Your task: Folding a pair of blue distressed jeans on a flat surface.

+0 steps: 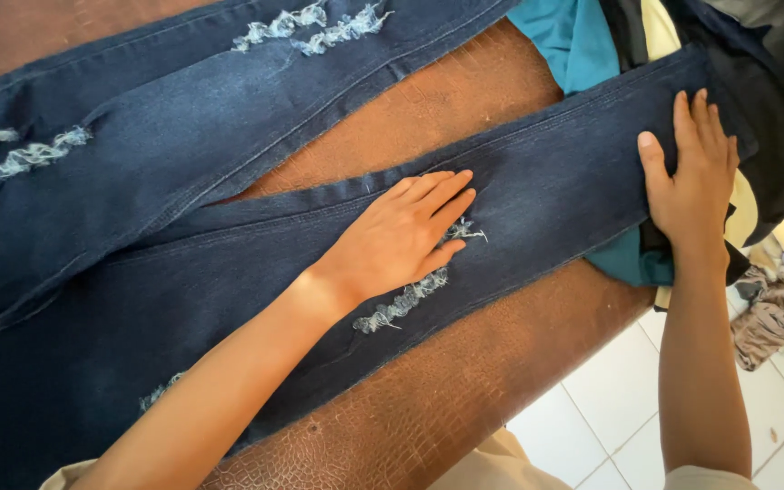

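Observation:
A pair of dark blue ripped jeans (183, 136) lies spread across a brown cracked-leather surface (446, 100). My left hand (406, 236) rests flat, fingers together, on the near leg beside a frayed white tear (406, 299). My right hand (696, 177) presses flat on the hem end of the same leg, thumb apart. Neither hand grips anything. The far leg (229, 91) also shows frayed tears near the knee and the left edge.
A pile of clothes lies under the hem at the upper right: a teal garment (564, 41), a black one (773, 82) and a pale yellow one (744, 218). A crumpled beige cloth (778, 308) lies on the white tiled floor (610, 399).

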